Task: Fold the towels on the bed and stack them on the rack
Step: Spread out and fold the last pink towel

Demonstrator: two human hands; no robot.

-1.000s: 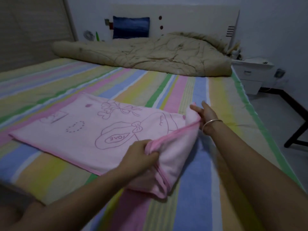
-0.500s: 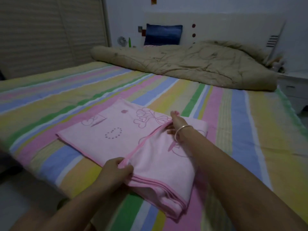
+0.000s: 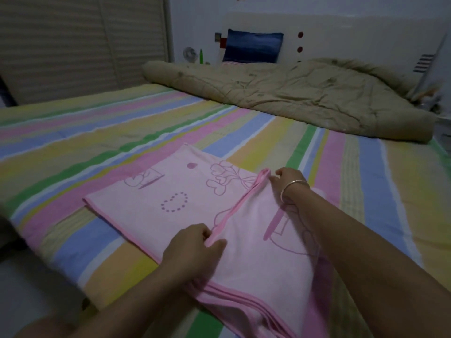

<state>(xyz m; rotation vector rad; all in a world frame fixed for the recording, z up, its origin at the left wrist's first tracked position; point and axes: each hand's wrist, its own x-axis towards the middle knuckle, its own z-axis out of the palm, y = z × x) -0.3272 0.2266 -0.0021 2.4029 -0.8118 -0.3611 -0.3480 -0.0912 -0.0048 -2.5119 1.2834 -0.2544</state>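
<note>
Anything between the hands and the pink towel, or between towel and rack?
Nothing visible: left hand and right hand both hold the folded hem of the pink towel on the bed. The rack is out of view.

The towel [image 3: 170, 211] is soft, matt pink cloth with a fine nap, and its bound hem is smoother. The bedsheet [image 3: 97, 142] is flat-woven striped cloth, matt. The quilt [image 3: 292, 98] is dull khaki stitched cloth, puffy and creased. The bangle [image 3: 292, 184] on my right wrist is polished, glinting metal. The headboard [image 3: 341, 32] is a smooth, faintly glossy white panel.

One pink printed fabric towel [image 3: 170, 211]. One tan quilted comforter [image 3: 292, 98], one dark blue rectangular pillow [image 3: 252, 47], one metal bangle [image 3: 296, 183]. Hands number two: left hand [image 3: 192, 247], right hand [image 3: 288, 179].
</note>
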